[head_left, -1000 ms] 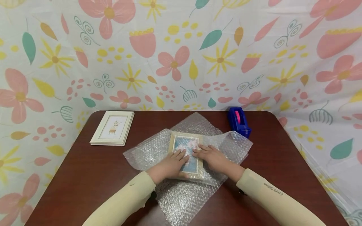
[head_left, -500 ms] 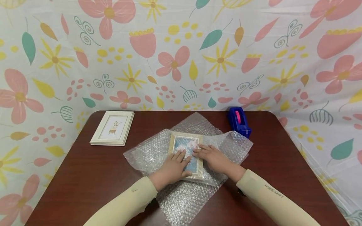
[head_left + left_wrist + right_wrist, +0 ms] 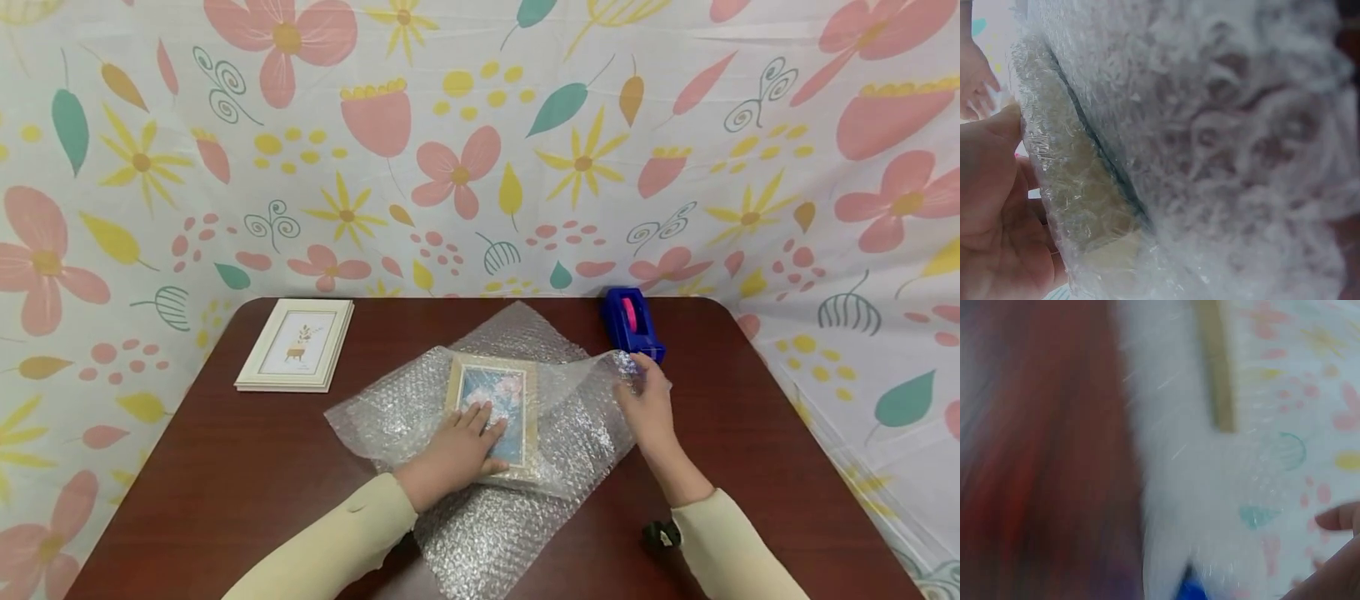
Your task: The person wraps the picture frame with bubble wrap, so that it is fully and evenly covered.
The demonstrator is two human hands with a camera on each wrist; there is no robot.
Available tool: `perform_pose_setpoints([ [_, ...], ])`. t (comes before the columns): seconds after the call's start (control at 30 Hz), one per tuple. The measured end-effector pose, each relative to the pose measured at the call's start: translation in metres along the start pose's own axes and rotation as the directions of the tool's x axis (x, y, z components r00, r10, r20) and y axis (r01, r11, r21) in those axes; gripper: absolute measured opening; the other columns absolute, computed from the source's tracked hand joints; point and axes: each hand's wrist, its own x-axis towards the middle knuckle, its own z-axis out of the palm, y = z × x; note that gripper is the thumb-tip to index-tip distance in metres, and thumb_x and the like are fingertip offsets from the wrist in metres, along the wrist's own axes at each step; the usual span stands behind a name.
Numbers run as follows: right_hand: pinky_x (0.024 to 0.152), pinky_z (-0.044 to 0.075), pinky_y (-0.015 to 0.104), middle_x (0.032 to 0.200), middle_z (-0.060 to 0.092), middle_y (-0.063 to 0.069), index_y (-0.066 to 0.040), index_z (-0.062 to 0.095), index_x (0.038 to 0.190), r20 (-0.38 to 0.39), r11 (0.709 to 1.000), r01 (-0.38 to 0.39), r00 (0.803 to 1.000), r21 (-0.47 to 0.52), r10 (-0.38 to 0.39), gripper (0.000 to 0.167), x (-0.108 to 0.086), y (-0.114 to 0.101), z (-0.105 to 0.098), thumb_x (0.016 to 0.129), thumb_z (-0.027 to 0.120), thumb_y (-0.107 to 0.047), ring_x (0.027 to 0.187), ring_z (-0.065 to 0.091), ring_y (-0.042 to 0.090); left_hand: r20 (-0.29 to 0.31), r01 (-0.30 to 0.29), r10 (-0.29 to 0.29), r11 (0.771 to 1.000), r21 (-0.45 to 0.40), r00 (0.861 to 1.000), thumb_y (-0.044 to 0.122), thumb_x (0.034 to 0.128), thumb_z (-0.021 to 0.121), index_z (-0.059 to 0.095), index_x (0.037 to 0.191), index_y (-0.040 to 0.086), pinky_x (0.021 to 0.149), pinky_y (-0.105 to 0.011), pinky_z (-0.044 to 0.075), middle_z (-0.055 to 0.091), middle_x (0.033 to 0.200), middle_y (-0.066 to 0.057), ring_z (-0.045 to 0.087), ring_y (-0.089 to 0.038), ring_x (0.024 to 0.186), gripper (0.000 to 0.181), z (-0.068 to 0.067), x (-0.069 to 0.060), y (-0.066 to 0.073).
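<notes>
A picture frame [image 3: 491, 417] with a light wooden border and a blue floral picture lies at mid-table under a layer of clear bubble wrap [image 3: 487, 533]. My left hand [image 3: 456, 450] rests on its lower left part, fingers spread. In the left wrist view, the wrapped edge of the frame [image 3: 1079, 169] runs beside the left hand [image 3: 1000, 206]. My right hand [image 3: 648, 408] is at the wrap's right corner, thumb and fingers apart around it. The right wrist view is blurred; part of the right hand [image 3: 1335, 550] shows there, with a gap before the wrap.
White picture frames [image 3: 296, 346], seemingly stacked, lie at the table's back left. A blue tape dispenser [image 3: 632, 323] with a pink core stands at the back right, close behind the wrap's corner. A floral cloth [image 3: 480, 150] hangs behind the dark red-brown table [image 3: 247, 467].
My right hand has left the frame's right side and moved right to the wrap's corner. My left hand shifted slightly and spread its thumb, staying on the frame.
</notes>
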Motion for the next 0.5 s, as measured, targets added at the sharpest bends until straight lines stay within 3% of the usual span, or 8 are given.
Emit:
perform_pose_setpoints([
  [0.07, 0.120, 0.019, 0.074, 0.157, 0.041, 0.031, 0.007, 0.051, 0.143, 0.064, 0.974, 0.128, 0.991, -0.187, -0.118, 0.052, -0.003, 0.000, 0.000, 0.092, 0.056, 0.000, 0.149, 0.030, 0.052, -0.002, 0.001, -0.001, 1.000, -0.005, 1.000, 0.054, 0.1004, 0.052, 0.041, 0.158, 0.019, 0.125, -0.050, 0.035, 0.033, 0.168, -0.015, 0.033, -0.031, 0.156, 0.068, 0.000, 0.000, 0.000],
  [0.13, 0.119, 0.013, 0.078, 0.159, 0.043, 0.026, 0.001, 0.057, 0.141, 0.150, 0.896, 0.259, 0.964, -0.360, -0.218, 0.045, -0.003, -0.001, 0.003, 0.096, 0.054, -0.005, 0.152, 0.026, 0.050, -0.003, 0.005, -0.005, 1.000, -0.009, 1.000, 0.054, 0.1005, 0.052, 0.041, 0.158, 0.019, 0.125, -0.050, 0.034, 0.032, 0.168, -0.015, 0.032, -0.031, 0.157, 0.068, 0.000, 0.001, 0.000],
  [0.2, 0.118, 0.011, 0.080, 0.161, 0.042, 0.020, -0.007, 0.059, 0.142, 0.236, 0.818, 0.315, 0.945, -0.481, -0.226, 0.041, 0.002, -0.001, 0.005, 0.105, 0.048, -0.018, 0.155, 0.024, 0.047, -0.006, 0.011, -0.011, 1.000, -0.013, 1.000, 0.053, 0.1005, 0.052, 0.041, 0.158, 0.019, 0.125, -0.050, 0.034, 0.032, 0.168, -0.015, 0.032, -0.031, 0.157, 0.068, 0.000, 0.000, 0.000],
  [0.27, 0.119, 0.007, 0.079, 0.161, 0.043, 0.018, -0.010, 0.060, 0.142, 0.284, 0.779, 0.312, 0.942, -0.543, -0.179, 0.042, 0.010, 0.001, 0.004, 0.110, 0.041, -0.030, 0.156, 0.023, 0.044, -0.009, 0.012, -0.012, 1.000, -0.015, 1.000, 0.053, 0.1006, 0.052, 0.041, 0.158, 0.019, 0.125, -0.050, 0.034, 0.032, 0.168, -0.015, 0.032, -0.032, 0.157, 0.068, 0.001, 0.000, 0.000],
  [0.37, 0.118, 0.012, 0.080, 0.151, 0.056, 0.020, -0.006, 0.068, 0.129, 0.318, 0.773, 0.291, 0.940, -0.564, -0.123, 0.046, 0.022, 0.009, 0.000, 0.110, 0.041, -0.038, 0.149, 0.037, 0.045, -0.011, 0.004, -0.004, 1.000, -0.016, 1.000, 0.054, 0.1008, 0.052, 0.041, 0.158, 0.019, 0.125, -0.051, 0.035, 0.033, 0.168, -0.015, 0.033, -0.032, 0.156, 0.068, 0.002, -0.001, 0.001],
  [0.43, 0.113, 0.026, 0.077, 0.125, 0.070, 0.021, -0.002, 0.072, 0.109, 0.331, 0.792, 0.282, 0.937, -0.541, -0.108, 0.042, 0.030, 0.014, -0.003, 0.109, 0.047, -0.036, 0.128, 0.058, 0.043, -0.012, 0.003, -0.003, 1.000, -0.014, 1.000, 0.054, 0.1010, 0.052, 0.041, 0.158, 0.020, 0.125, -0.050, 0.034, 0.033, 0.168, -0.015, 0.032, -0.031, 0.157, 0.068, 0.003, -0.001, 0.001],
  [0.5, 0.099, 0.044, 0.068, 0.100, 0.072, 0.021, 0.000, 0.068, 0.096, 0.348, 0.820, 0.264, 0.934, -0.507, -0.086, 0.035, 0.038, 0.017, -0.005, 0.105, 0.055, -0.032, 0.098, 0.066, 0.039, -0.013, 0.005, -0.005, 1.000, -0.011, 1.000, 0.054, 0.1012, 0.052, 0.040, 0.159, 0.020, 0.126, -0.050, 0.034, 0.032, 0.168, -0.014, 0.032, -0.031, 0.157, 0.067, 0.002, -0.001, 0.000],
])
